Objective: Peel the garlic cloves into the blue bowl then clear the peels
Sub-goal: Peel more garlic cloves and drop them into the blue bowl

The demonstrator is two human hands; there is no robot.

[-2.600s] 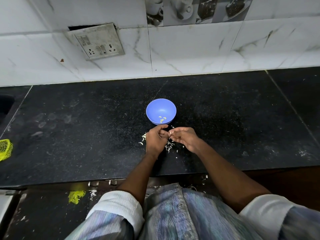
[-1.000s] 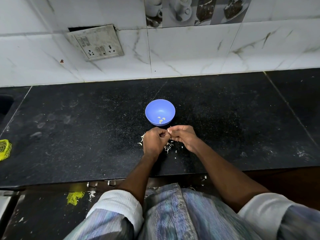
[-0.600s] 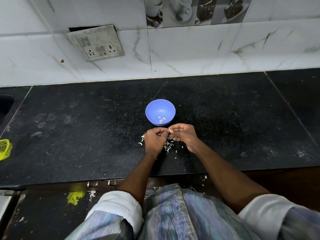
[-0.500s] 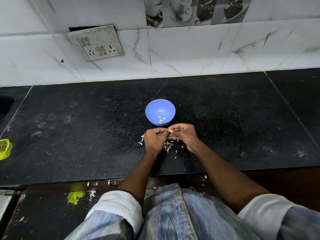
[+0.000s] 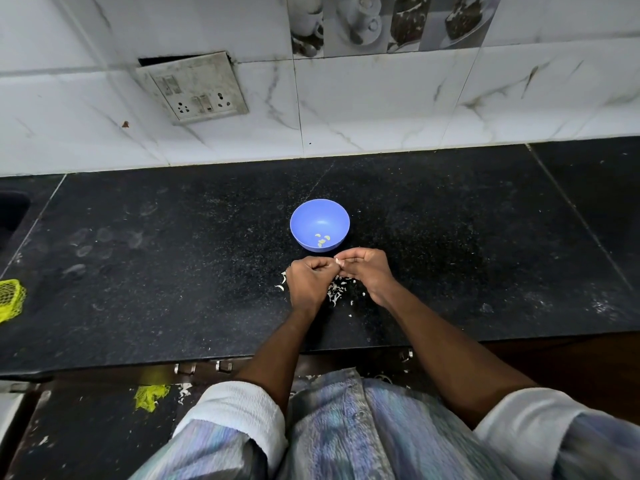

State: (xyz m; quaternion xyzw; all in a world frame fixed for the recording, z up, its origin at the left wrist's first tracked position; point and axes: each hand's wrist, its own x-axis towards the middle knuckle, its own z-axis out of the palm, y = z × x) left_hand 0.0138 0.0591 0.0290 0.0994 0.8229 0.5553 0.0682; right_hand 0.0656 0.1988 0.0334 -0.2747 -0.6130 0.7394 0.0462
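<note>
bowl sits straight ahead of the pinched clove

nearest the person: both forearms come up over the front edge of the black table [image 5: 145, 292] and meet at mid-table. left hand [image 5: 308, 280] is curled into a loose fist, knuckles up, fingertips tucked in twd the right. right hand [image 5: 367, 271] is curled too, its fingertips pointing left. the two meet at a small pale bit, the garlic clove [image 5: 336, 260], pinched between them. clove is mostly hidden by the fingers, so its long axis can't be told, nor how much skin is left on it.

under and just behind the hands: a scatter of white peels [image 5: 337, 291] on the table, some poking out left of the left hand, more below the right wrist.

just beyond the fingertips, w/ a slight gap: the blue bowl [image 5: 304, 216], upright, a few peeled cloves [image 5: 322, 239] lying low on its near inner wall.

the relation that matters: bowl lies dead ahead of the pinch point, away from the body, roughly centred between both hands. judging by reach, neither hand is clearly nearer; right fingertips sit a touch further fwd. a short push fwd and up over the near rim should be enough to drop the clove in, imo. peel-clearing not yet begun.
</note>
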